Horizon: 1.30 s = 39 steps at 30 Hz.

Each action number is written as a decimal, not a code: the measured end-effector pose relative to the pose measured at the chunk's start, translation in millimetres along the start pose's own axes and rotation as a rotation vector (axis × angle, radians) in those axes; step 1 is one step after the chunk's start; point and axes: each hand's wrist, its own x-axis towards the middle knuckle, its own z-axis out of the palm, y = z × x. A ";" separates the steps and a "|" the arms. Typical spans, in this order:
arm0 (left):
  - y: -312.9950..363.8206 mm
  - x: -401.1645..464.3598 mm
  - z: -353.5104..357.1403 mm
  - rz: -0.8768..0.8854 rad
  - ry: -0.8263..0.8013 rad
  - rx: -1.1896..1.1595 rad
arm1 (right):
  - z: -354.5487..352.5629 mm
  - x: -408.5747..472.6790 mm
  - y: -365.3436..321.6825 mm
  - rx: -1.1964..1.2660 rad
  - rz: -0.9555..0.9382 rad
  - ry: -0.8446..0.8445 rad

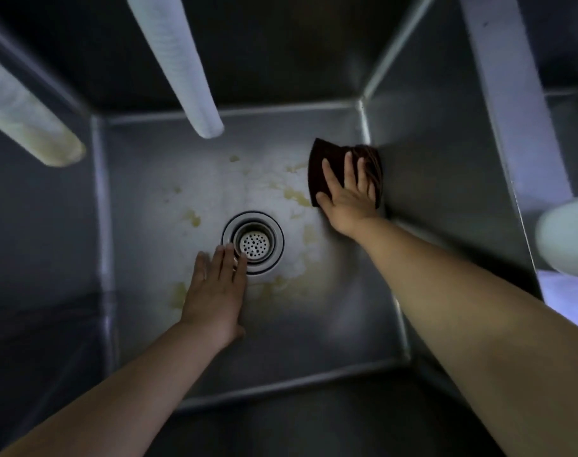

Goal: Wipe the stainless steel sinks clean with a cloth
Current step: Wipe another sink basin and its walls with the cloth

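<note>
In the deep steel sink [446, 179], floor level: wipe job looks early-to-mid, by my read. Yellowish stains [294, 194] show on the floor round the drain [252, 243], w/ patches left of it, above it and below it near the left hand. Floor centre looks pale/filmy; can't tell if that is wet residue or glare. Right wall looks plain grey, no obvious marks, but lighting is dim so not sure. Left: most of floor, plus walls, plus any other basin (only one seen properly here).

Cloth [327, 159]: dark brown, at far right of floor, bunched up against the foot of the right wall near the back corner.

Right hand [348, 196]: arm reaches far forward, palm down, fingers straight and spread, pressing flat on cloth. Grip = flat press, not curled round it.

Left hand [215, 288]: palm down on sink floor, fingers straight, tips touching drain rim. Holds nothing; looks like a brace.

Two white hoses [178, 61] hang over the basin, ends clear of the floor.
</note>
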 end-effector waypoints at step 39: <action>3.1 8.7 -5.7 -0.060 -0.051 0.020 | 5.7 31.1 -25.3 -0.097 -0.177 0.306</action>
